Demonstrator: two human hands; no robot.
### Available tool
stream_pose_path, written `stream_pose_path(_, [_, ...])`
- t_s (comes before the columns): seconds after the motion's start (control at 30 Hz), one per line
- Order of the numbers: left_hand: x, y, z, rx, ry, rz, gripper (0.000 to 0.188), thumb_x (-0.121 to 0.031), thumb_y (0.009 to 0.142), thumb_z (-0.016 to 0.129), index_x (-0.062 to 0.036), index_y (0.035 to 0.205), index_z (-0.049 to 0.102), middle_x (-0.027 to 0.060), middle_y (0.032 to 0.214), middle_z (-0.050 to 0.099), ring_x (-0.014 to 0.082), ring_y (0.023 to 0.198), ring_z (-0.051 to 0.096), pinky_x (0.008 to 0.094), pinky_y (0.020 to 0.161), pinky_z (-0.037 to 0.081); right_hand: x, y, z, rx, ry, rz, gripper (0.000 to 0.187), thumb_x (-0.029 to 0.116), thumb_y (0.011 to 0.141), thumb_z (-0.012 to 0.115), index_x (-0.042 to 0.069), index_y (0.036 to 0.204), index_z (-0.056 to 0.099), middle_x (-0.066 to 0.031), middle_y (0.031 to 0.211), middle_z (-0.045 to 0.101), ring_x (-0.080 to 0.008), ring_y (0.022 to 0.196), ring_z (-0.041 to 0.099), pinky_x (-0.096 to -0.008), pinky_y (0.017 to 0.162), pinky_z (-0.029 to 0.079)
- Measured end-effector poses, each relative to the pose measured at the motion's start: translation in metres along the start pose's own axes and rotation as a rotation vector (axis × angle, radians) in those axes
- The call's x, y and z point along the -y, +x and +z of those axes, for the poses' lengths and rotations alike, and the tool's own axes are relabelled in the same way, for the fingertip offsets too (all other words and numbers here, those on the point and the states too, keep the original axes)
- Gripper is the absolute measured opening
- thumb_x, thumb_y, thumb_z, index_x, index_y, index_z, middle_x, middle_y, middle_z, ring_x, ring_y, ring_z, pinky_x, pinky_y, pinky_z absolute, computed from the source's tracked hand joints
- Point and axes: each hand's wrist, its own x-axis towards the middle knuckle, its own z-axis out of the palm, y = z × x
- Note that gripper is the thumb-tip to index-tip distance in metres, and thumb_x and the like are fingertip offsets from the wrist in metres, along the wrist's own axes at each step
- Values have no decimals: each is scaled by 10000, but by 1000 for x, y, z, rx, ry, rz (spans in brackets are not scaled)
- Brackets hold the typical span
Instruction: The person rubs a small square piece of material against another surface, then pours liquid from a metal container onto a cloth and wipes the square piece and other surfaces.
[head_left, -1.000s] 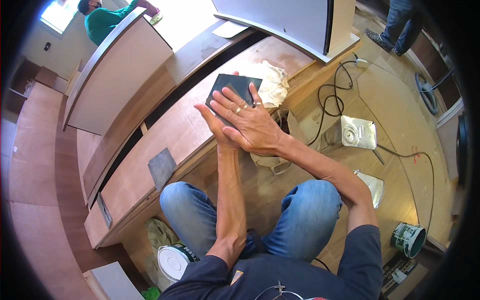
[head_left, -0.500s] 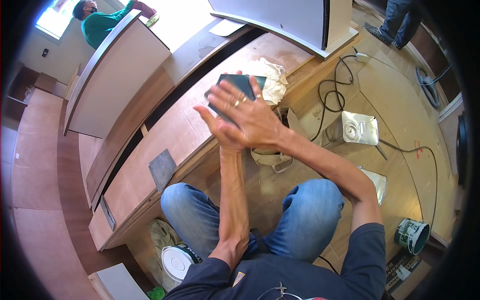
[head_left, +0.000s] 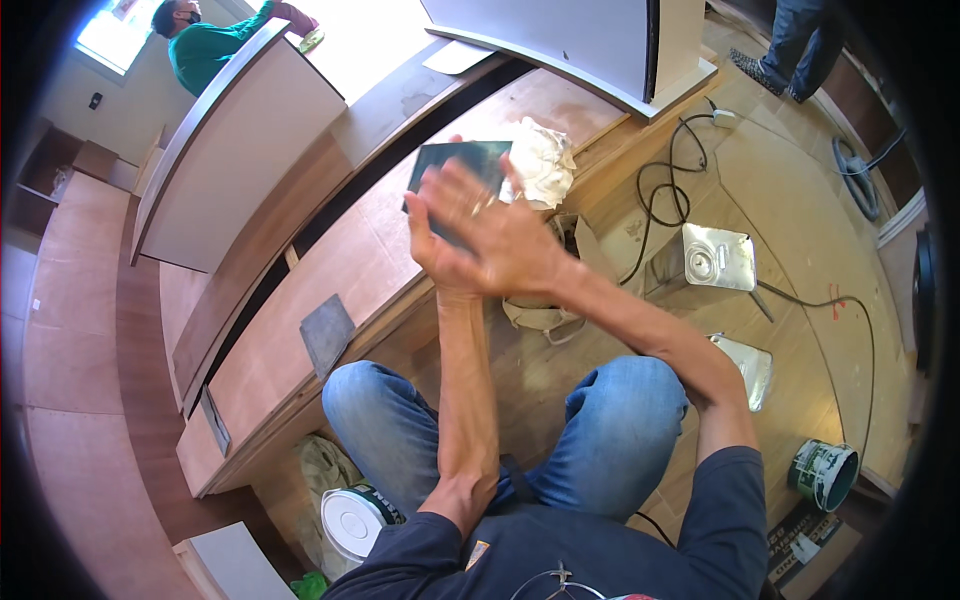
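Note:
My left hand (head_left: pixel 437 250) supports a dark green, flat square plate (head_left: pixel 430 165) from beneath, its thumb up along the near left side. Fingertips show past the plate's far edge. Over the plate's face lies my right hand (head_left: pixel 500 232), fingers stretched out and smeared by motion, with a ring on one of them. Whether anything thin sits under the right palm is hidden. Just beyond the plate, a crumpled white cloth (head_left: pixel 543 165) rests on the wooden bench (head_left: pixel 375 240). A grey flat plate (head_left: pixel 327 335) overhangs the bench's near edge, left of my hands.
A lidded white tub (head_left: pixel 355 522) stands by my left knee. On the right are a metal can (head_left: pixel 720 257), a smeared green bucket (head_left: pixel 823 474) and a black cable (head_left: pixel 680 190) on the floor. A beige bag (head_left: pixel 540 318) lies below my hands. One person (head_left: pixel 215 50) works at far left.
My right hand has slid slightly over the plate, its fingers more blurred now. The plate has shifted a little left, and my left thumb has drawn in closer to it.

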Motion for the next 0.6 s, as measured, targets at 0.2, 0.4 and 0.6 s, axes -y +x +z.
stream_pose_path(0.2, [1,-2,-9,-71,-14,-54,626,-511,1068,322,-14,1426,452,124,1434,525,260,1302,514,422,1126,386,-21,8,-2,-84,1,126,731,637,992,380,147,1534,386,-53,1593,372,-227,1506,269,-647,1193,3])
stream_pose_path(0.4, [-1,2,-4,-21,-56,-63,636,-524,1063,337,-29,1451,427,102,1455,510,251,1332,485,420,1148,357,-23,9,-8,38,-1,132,713,573,1004,401,151,1570,304,-58,1639,276,-250,1532,193,-638,1194,5])
stream_pose_path(0.6, [-3,3,-9,61,-87,-24,608,-502,1059,382,-25,1429,451,107,1434,531,256,1319,507,431,1132,381,-7,-9,-4,111,5,4,603,472,1041,387,141,1544,369,-68,1628,303,-288,1525,208,-635,1196,35])
